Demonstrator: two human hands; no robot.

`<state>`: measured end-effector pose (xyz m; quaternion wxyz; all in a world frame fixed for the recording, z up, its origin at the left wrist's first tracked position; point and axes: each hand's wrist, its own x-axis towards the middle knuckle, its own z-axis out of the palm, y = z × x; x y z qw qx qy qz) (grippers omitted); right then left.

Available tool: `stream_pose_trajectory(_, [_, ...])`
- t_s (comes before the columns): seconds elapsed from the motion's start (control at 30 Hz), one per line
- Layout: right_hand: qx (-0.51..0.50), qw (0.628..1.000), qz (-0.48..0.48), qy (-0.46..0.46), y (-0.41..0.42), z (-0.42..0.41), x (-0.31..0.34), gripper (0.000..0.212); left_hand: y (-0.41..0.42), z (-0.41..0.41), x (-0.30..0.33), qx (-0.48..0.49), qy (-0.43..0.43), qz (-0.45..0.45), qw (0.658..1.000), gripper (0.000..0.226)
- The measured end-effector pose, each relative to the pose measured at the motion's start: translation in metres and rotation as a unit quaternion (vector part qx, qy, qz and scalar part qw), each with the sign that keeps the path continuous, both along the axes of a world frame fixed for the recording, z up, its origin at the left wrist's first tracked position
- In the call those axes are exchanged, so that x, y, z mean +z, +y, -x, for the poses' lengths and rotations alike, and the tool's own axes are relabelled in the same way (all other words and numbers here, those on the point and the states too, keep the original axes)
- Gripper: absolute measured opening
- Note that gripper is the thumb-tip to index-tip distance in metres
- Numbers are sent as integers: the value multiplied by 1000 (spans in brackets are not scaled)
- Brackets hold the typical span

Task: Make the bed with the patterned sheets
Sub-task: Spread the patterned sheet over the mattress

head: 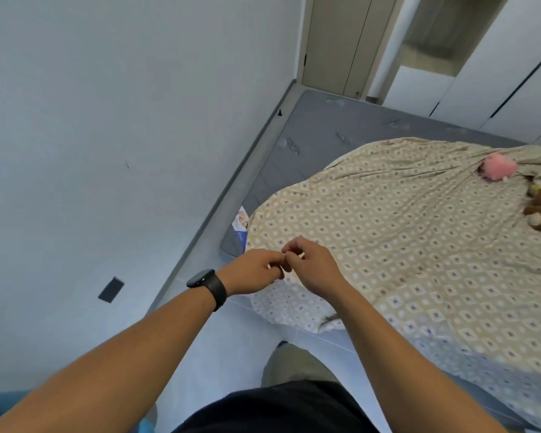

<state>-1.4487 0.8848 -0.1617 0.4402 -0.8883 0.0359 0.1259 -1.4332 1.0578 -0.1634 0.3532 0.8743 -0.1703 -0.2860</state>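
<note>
Head view: your left hand (253, 270) and right hand (313, 264) meet at frame centre, both pinching the patterned sheet (388, 245) edge; it spreads rightward over the grey mattress (310, 135).

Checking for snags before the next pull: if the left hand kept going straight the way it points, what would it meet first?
The left hand points right, at the right hand, whose fingers it nearly touches over the patterned sheet. It would probably meet those first; depth is unclear.
</note>
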Motion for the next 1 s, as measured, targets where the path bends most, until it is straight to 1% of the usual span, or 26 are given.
stream_pose_trajectory(0.03, [2, 1000, 6, -3, 3, -7, 1, 14, 3, -6, 2, 3, 1, 8, 1000, 25])
stream_pose_trajectory(0.2, [5, 998, 35, -41, 34, -98, -7, 13, 47, -82, -2, 44, 17, 39, 998, 29])
stream_pose_trajectory(0.23, [8, 999, 30, -43, 44, -123, -11, 13, 62, -104, -5, 58, 22, 40, 997, 28])
stream_pose_trajectory(0.37, [31, 998, 44, -34, 74, -184, -8, 16, 106, -164, -2, 84, 12, 23, 996, 25])
stream_pose_trajectory(0.47, [28, 998, 45, -36, 86, -210, -2, 15, 117, -204, 1, 73, 19, 0, 997, 23])
stream_pose_trajectory(0.6, [10, 998, 52, -39, 78, -239, 3, 13, 103, -254, -8, 45, 46, 30, 998, 22])
stream_pose_trajectory(0.77, [-144, 987, 49, -50, 63, -276, -9, 15, 72, -331, -18, -83, 83, 20, 993, 22])
stream_pose_trajectory(0.9, [-221, 974, 56, -8, 67, -304, -18, 16, 59, -406, -30, -134, 88, 18, 987, 24])
stream_pose_trajectory(1.0, [-291, 955, 55, 10, 77, -328, -18, 17, 52, -451, -40, -181, 99, -8, 978, 25])
